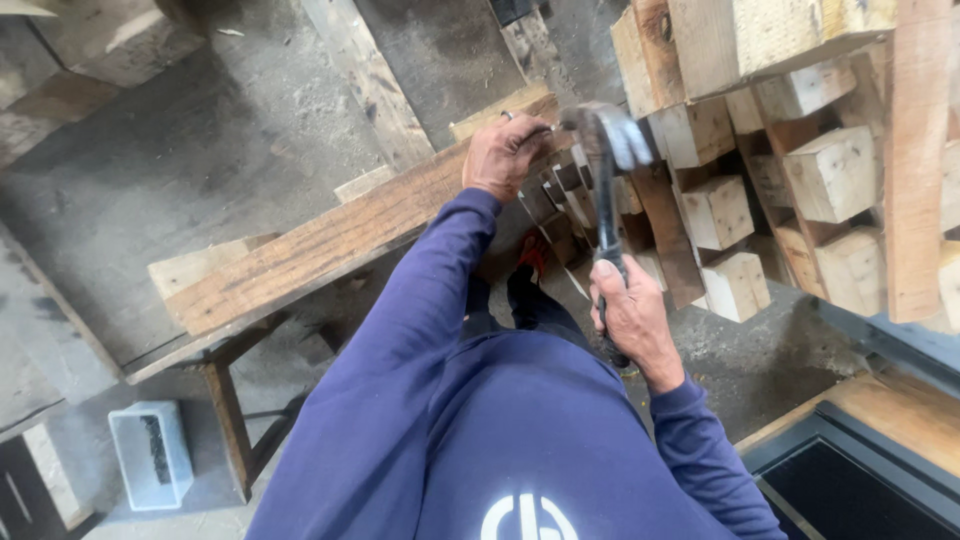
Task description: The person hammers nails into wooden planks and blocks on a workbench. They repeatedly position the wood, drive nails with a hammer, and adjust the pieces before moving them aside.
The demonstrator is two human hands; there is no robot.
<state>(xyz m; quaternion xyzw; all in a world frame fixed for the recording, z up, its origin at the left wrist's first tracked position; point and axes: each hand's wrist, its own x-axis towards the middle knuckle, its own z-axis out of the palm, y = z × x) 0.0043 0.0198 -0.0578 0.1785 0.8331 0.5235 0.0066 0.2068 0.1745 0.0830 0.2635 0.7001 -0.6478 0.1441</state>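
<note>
Head view: the right hand (632, 318) has its fingers wrapped tight around the dark handle of a hammer (606, 170). The hammer's metal head is up high, just right of the left hand (505, 155). The left hand rests on the far end of a long wooden plank (330, 240), fingers pinching what looks like a small nail, too tiny to be sure. The hammer looks heavy, hard and stiff, best held low on its handle. Wood blocks (830, 175) are stacked on the right.
</note>
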